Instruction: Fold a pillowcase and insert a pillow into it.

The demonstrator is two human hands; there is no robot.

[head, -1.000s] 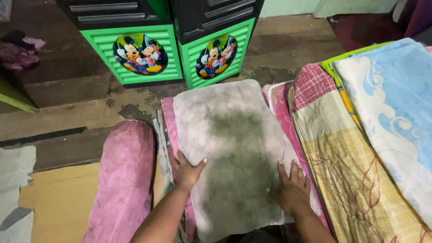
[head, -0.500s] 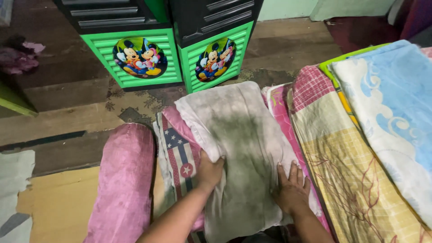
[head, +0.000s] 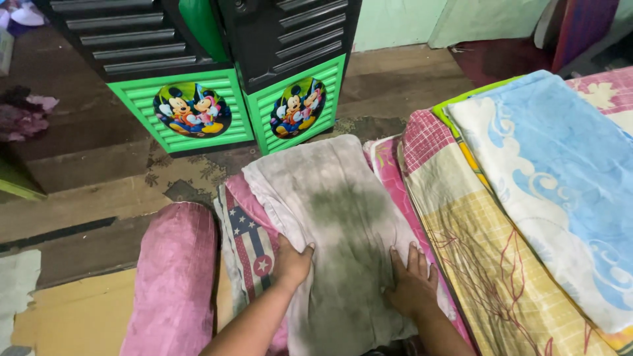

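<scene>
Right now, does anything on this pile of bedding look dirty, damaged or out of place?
Yes. The grey pillow under both hands has a large dark greenish stain down its middle, unlike the clean covers beside it. The left hand bunches its left edge, baring a flag-print cloth; the right hand lies flat.

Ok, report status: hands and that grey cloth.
Left hand gripping grey cloth edge. Right hand flat on it. Cloth lies on pink pillow; nothing in the way.
</scene>
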